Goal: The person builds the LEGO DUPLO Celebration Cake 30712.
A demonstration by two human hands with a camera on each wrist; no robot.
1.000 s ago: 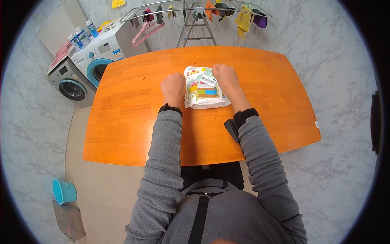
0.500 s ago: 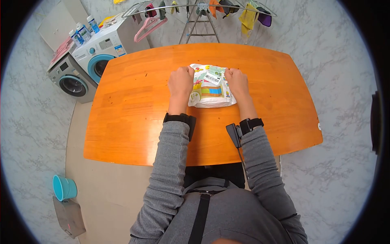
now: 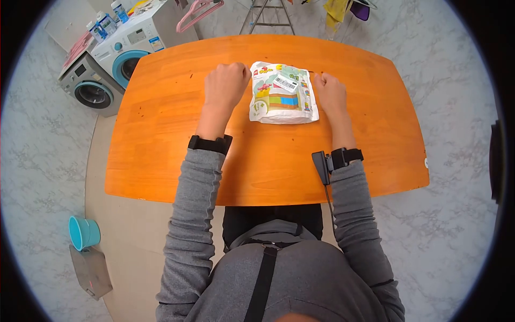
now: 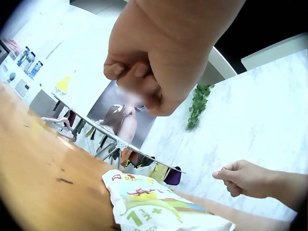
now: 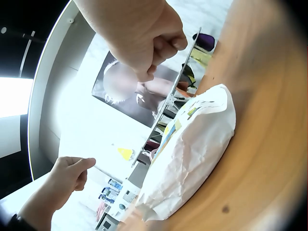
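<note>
A white printed plastic bag of toy bricks (image 3: 284, 99) lies flat on the orange wooden table (image 3: 161, 145), its colourful front and barcode label facing up. To the left of its upper corner is my left hand (image 3: 225, 86), fingers curled into a fist with nothing in it. My right hand (image 3: 331, 94) is off the bag's right edge, likewise curled and holding nothing. In the left wrist view, the left fist (image 4: 159, 62) is raised above the bag (image 4: 154, 202). The right wrist view has the right fist (image 5: 149, 43) over the bag's crumpled side (image 5: 187, 159).
Behind the table stands a folding drying rack (image 3: 265, 16) with small cloths. Two washing machines (image 3: 129, 53) are at the back left, with several bottles (image 3: 104, 22) on top. Pink hangers (image 3: 198, 16) hang nearby. A turquoise bucket (image 3: 84, 233) sits on the floor at left.
Both hands were at the bag's side edges and have since moved apart, left hand leftward, right hand rightward. The bag stays on the table. The head view has tilted downward.
</note>
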